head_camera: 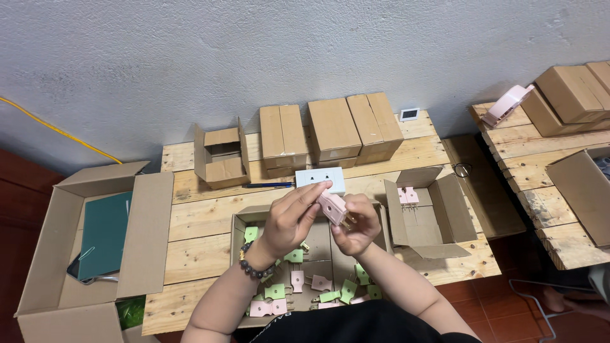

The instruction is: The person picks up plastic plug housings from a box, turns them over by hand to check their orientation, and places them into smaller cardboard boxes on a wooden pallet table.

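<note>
My left hand and my right hand meet above an open cardboard tray and both pinch one pink plug with metal prongs. The tray below holds several loose pink and green plugs. A beaded bracelet is on my left wrist. Just behind my fingers lies a white socket block on the wooden pallet table.
An open box to the right holds pink plugs. Behind stand a small open box, several closed boxes and a blue pen. A large open box with a green sheet sits left. Another pallet table with boxes stands right.
</note>
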